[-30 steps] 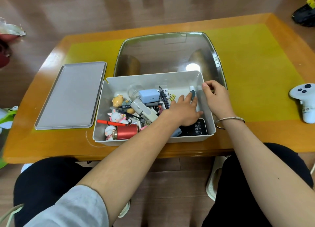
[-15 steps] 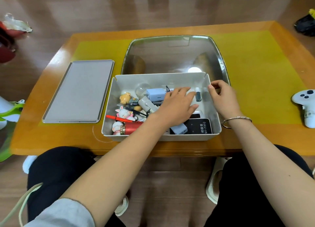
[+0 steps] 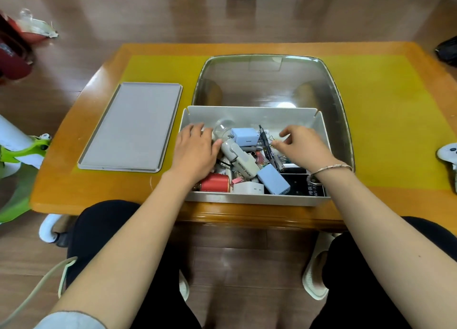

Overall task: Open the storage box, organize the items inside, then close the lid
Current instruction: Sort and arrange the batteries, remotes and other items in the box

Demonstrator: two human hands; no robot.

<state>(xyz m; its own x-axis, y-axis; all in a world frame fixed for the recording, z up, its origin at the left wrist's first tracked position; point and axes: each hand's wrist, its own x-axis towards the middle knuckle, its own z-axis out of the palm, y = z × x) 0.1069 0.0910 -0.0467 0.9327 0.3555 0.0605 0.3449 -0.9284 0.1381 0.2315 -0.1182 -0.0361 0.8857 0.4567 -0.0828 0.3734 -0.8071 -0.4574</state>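
While both hands reach into the open storage box (image 3: 252,115), left hand (image 3: 195,150) lies flat on clutter; right hand's (image 3: 303,147) fingers (image 3: 277,144) curl loosely just beside a pen (image 3: 268,147), gripping nothing.

Glossy wood floor (image 3: 99,19), orange wooden table (image 3: 74,180), yellow mat (image 3: 395,106)

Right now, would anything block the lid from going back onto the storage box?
Yes. Both hands are down inside the storage box: the left hand at its left end, the right hand at its right. The lid lies flat on the table to the box's left, nothing on it.
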